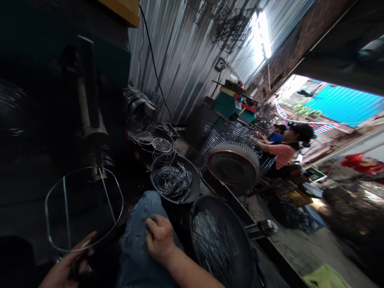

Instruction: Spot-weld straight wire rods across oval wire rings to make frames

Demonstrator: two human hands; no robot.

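At the lower left, my left hand (pixel 72 262) is closed on the near edge of a rounded wire frame (pixel 66 216) with two straight cross wires. The frame's far side is beside the lower tip of a dark machine arm (pixel 95 134); whether they touch I cannot tell. My right hand (pixel 160 238) rests on my denim-covered knee (pixel 144 212), its fingers curled in. What it holds, if anything, is hidden. Near that hand is a dark pan of straight wire rods (pixel 213 240), and beyond my knee a round pan holds curved wire pieces (pixel 174 180).
Wire rings (pixel 139 112) are stacked by the corrugated metal wall (pixel 168 52). A round fan (pixel 234 162) stands beyond the pans. Farther right, a person in a pink shirt (pixel 282 154) sits by stacked wire racks (pixel 222 138). A black cable (pixel 156 72) hangs along the wall.
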